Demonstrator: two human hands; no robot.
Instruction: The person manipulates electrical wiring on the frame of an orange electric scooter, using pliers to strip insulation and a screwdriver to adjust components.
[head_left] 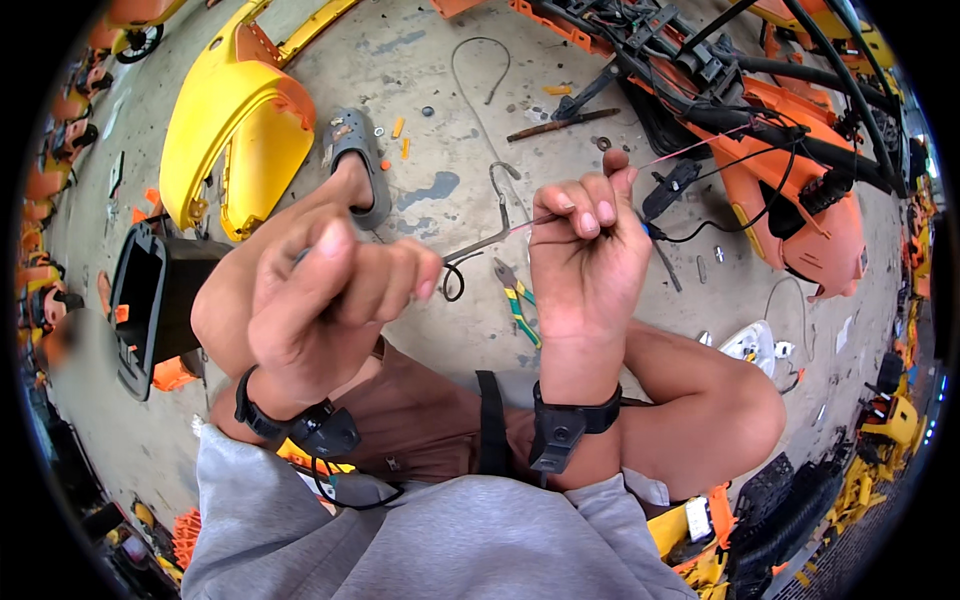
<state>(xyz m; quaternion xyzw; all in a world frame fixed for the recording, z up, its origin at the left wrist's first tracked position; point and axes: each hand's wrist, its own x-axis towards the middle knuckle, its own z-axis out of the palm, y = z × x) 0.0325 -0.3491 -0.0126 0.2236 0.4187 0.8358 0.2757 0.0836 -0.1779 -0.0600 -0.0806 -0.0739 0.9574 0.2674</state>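
Both hands are raised in front of me, with a line stretched between them. My left hand [335, 300] is closed in a fist around a thin dark cable sleeve [478, 247]; most of its grip is hidden behind the fingers. From the sleeve's end a thin pink wire [691, 150] runs into my right hand [590, 245], whose fingers pinch it, and on toward the dark wiring harness [770, 135]. A black cable loop [454, 283] dangles just beside my left hand. Pliers [516, 303] with green-and-yellow handles lie on the floor below, between the hands.
A yellow body panel [240, 130] lies at the far left. Orange vehicle parts with a dark frame [650, 60] fill the far right. An open black bin-like part [135, 310] stands left of my leg. A rusty rod [562, 124] and a bent grey cable [468, 95] lie ahead.
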